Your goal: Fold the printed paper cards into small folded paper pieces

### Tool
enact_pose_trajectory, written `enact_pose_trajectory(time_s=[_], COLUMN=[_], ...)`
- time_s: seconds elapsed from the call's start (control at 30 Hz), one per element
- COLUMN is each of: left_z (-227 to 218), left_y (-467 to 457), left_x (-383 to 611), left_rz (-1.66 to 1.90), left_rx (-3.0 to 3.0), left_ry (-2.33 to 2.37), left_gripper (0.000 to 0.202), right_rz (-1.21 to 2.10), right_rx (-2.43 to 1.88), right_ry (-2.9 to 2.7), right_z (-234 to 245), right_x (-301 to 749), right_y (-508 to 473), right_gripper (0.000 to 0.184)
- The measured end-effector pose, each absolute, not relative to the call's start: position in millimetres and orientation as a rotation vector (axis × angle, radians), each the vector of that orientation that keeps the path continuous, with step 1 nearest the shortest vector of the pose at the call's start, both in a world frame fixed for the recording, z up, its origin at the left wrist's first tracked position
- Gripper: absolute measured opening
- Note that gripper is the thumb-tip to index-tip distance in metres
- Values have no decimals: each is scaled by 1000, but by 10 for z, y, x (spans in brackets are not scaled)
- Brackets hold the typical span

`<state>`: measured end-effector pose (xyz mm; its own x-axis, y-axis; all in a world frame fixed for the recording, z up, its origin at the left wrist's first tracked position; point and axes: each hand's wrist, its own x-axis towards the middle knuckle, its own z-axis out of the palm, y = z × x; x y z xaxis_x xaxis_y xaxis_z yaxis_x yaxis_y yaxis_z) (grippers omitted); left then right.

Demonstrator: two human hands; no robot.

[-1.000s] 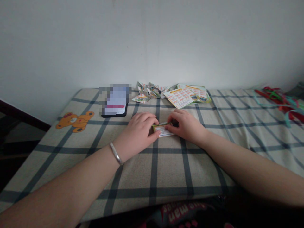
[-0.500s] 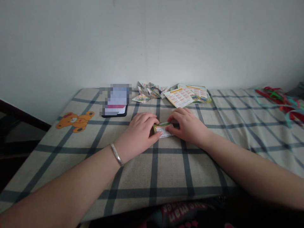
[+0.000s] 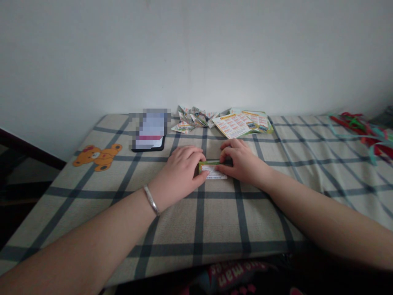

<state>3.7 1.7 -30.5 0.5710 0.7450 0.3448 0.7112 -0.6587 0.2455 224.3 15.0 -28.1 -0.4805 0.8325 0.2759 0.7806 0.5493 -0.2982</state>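
A small folded printed paper (image 3: 212, 171), green at its top edge and white below, lies on the checked cloth in the middle of the view. My left hand (image 3: 180, 174), with a silver bangle on the wrist, has its fingers curled and presses the paper's left end. My right hand (image 3: 241, 162) pinches and presses the paper's right end with bent fingers. Part of the paper is hidden under both hands.
The checked cloth (image 3: 196, 221) with a bear print (image 3: 97, 156) covers the surface against a white wall. A phone (image 3: 149, 133) lies at the back left. Several folded paper pieces (image 3: 194, 119) and flat leaflets (image 3: 242, 123) sit behind my hands. Coloured ribbons (image 3: 367, 133) lie at the right edge.
The paper has been pressed flatter onto the cloth. My right hand shifted slightly back and right along the paper's edge. My left hand has hardly moved.
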Motion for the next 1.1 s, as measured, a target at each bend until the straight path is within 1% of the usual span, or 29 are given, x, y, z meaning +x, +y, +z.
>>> enact_pose_trajectory(time_s=[0.07, 0.23, 0.37, 0.53, 0.63, 0.73, 0.8, 0.97, 1.1], left_z=[-301, -299, -301, -300, -288, -262, -245, -228, -233], left_y=[12, -4, -11, 13, 31, 43, 46, 47, 54], left_x=[35, 28, 28, 27, 21, 13, 8, 5, -3], left_rz=[644, 613, 579, 587, 618, 627, 646, 687, 715], left_rx=[2721, 2752, 2731, 2734, 2741, 2713, 2681, 2669, 2635], left_ry=[1256, 1237, 1261, 1231, 1191, 1162, 1163, 1187, 1177], left_gripper=[26, 31, 37, 43, 44, 31, 28, 34, 34], right_rz=[181, 188, 228, 220, 256, 291, 308, 282, 274], right_rx=[-1299, -1325, -1312, -1283, -1243, -1135, -1061, -1014, -1019], right_ry=[-2421, -2474, -2488, -2475, -2482, -2524, -2560, -2582, -2561], right_z=[-250, -170, -166, -182, -172, -142, -120, -116, -132], right_x=[2244, 2286, 2325, 2305, 2291, 2285, 2280, 2262, 2260], right_y=[113, 28, 40, 31, 23, 31, 40, 43, 34], right_gripper=[16, 34, 31, 41, 35, 18, 10, 11, 14])
